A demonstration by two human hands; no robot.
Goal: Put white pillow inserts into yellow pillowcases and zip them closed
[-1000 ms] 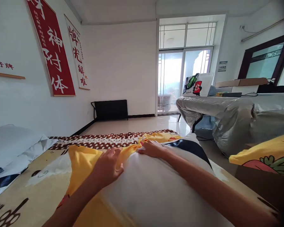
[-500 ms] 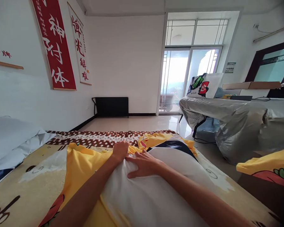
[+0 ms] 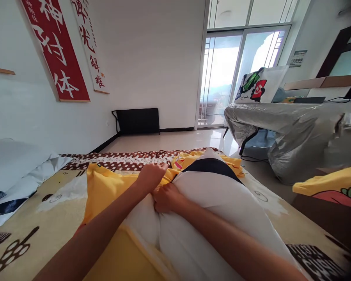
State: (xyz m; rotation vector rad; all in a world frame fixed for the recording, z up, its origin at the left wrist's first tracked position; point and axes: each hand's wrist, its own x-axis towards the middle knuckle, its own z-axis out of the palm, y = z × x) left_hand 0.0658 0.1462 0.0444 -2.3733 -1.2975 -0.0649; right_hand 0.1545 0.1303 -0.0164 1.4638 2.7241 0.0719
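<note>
A white pillow [image 3: 219,207] lies on the bed in front of me, partly inside a yellow pillowcase [image 3: 108,187]. My left hand [image 3: 149,177] is closed on the edge of the yellow pillowcase at the pillow's far left side. Right beside it, my right hand [image 3: 165,197] is a fist bunching the white pillow fabric. A dark band [image 3: 212,166] crosses the pillow's far end.
The bed sheet [image 3: 32,218] is beige with cartoon prints and a brown dotted border. A second white pillow [image 3: 14,168] lies at the left. A silver-covered table [image 3: 295,125] stands to the right, and another yellow cartoon cushion [image 3: 330,185] sits at the right edge.
My right hand went from lying flat on the pillow to a fist gripping it, pulled back toward me. My left hand moved forward and closed on the pillowcase edge. The view tilted down.
</note>
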